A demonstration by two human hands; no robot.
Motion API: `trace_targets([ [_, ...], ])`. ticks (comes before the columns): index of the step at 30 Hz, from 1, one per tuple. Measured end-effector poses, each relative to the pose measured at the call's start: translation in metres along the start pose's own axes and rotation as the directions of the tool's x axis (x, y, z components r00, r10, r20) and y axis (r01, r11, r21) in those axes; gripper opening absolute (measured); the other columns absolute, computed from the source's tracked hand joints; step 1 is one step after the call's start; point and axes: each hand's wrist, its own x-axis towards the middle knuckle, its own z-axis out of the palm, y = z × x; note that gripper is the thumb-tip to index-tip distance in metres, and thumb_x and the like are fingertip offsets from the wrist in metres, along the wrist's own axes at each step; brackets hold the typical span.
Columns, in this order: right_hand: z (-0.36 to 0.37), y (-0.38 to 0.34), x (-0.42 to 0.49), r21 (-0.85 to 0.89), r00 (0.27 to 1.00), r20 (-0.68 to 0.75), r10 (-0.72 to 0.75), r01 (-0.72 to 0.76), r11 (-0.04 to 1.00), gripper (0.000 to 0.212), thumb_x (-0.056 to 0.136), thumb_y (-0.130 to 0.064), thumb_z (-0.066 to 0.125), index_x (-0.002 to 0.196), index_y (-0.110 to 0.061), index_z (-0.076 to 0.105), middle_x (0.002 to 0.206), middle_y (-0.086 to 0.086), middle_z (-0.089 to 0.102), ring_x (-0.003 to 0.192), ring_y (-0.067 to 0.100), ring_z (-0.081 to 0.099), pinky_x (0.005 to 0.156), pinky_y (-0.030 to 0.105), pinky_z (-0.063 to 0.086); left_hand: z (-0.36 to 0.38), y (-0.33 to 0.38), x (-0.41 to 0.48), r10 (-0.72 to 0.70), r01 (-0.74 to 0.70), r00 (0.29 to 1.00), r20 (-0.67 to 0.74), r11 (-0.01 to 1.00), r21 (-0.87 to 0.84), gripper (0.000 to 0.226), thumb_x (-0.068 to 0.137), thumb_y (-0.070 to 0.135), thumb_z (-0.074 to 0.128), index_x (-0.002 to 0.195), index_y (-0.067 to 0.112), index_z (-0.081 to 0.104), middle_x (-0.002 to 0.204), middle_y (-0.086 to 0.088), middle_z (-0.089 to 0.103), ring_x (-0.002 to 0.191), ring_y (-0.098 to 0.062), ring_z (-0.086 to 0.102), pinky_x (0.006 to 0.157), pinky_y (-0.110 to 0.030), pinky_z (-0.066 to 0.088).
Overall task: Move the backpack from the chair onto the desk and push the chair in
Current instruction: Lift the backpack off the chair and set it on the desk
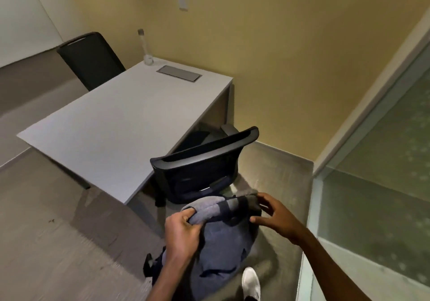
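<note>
Two bare hands work at one grey-blue backpack (pixel 223 238), which hangs low in front of the person, behind the near chair (pixel 202 168) and off both seat and desk. The left hand (pixel 180 231) is closed around a fold of padded grey fabric at the top left of the bag, fingers curled over it and thumb pressed under. The right hand (pixel 273 214) is spread open at the bag's upper right corner, fingers fanned and thumb pointing inward, its fingertips at the dark edge of the fabric (whether they actually press on it cannot be told). The room holds two black mesh-backed chairs: the near one stands at the desk's right long side with its back toward the camera, and the far chair (pixel 89 59) sits across on the opposite side. One pale grey desk (pixel 111 124) runs away toward the yellow wall (pixel 279 45), its top bare apart from one grey cable hatch (pixel 179 73) and one slim white lamp (pixel 145 49) at the far end. One white shoe (pixel 250 283) shows on the grey carpet (pixel 46 242) beneath the bag. A frosted glass partition (pixel 381 184) closes off the right side.
</note>
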Motion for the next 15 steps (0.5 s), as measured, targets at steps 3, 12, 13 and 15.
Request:
trace_targets([
  [3,-0.019,0.001,-0.012,0.021,0.997,-0.075,-0.015,0.016,1.0,0.067,0.076,-0.026,0.092,0.128,-0.057,0.063,0.126,-0.024,0.072,0.123,-0.004,0.066,0.097,0.015,0.056,0.026,0.023,0.0,0.074,-0.07,0.994,0.076,0.996,-0.06,0.027,0.084,0.007,0.083,0.061,0.011,0.07,0.055,0.01,0.056,0.056,0.001,0.046,0.046,-0.043,0.051],
  [12,-0.124,0.011,-0.01,0.032,0.883,-0.462,-0.089,0.117,0.993,0.051,0.094,0.015,0.056,0.113,-0.024,0.082,0.109,-0.003,0.083,0.109,0.011,0.076,0.093,0.027,0.063,0.111,0.103,0.045,0.178,-0.114,0.946,0.272,0.965,-0.236,0.025,0.09,0.02,0.081,0.069,0.009,0.075,0.066,-0.016,0.073,0.058,-0.009,0.059,0.048,-0.049,0.053],
  [13,-0.136,0.01,-0.008,0.031,0.856,-0.508,-0.094,0.127,0.991,0.05,0.095,0.014,0.056,0.112,-0.025,0.082,0.109,-0.003,0.083,0.108,0.011,0.077,0.093,0.029,0.064,0.123,0.115,0.054,0.184,-0.115,0.943,0.279,0.962,-0.246,0.021,0.089,0.019,0.082,0.071,0.011,0.077,0.067,-0.013,0.076,0.059,-0.009,0.063,0.048,-0.048,0.055],
  [15,-0.163,0.004,-0.002,0.014,0.794,-0.595,-0.127,0.168,0.986,0.056,0.094,0.015,0.055,0.108,-0.031,0.082,0.106,-0.004,0.083,0.104,0.01,0.078,0.091,0.029,0.065,0.148,0.142,0.072,0.204,-0.121,0.935,0.289,0.952,-0.283,0.017,0.087,0.015,0.084,0.071,0.021,0.081,0.067,0.0,0.079,0.059,-0.003,0.069,0.048,-0.033,0.056],
])
